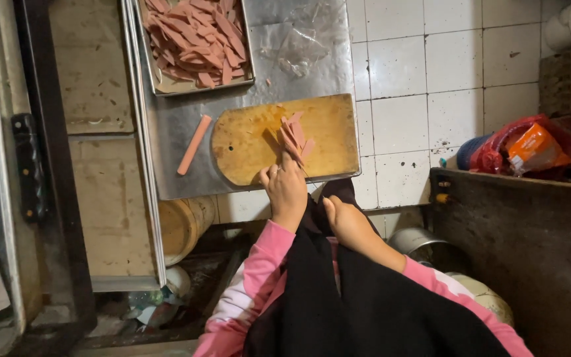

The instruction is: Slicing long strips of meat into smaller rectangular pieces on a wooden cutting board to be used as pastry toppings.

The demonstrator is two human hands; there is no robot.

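While left hand [287, 188] grips pink sausage slices [296, 139], round-ended wooden board [325, 135] beneath.

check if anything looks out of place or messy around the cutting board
One whole sausage lies loose on the metal tray, off the cutting board, apart from the slices under the left hand. A crumpled clear plastic wrapper sits above the board. Nothing looks spilled or damaged.
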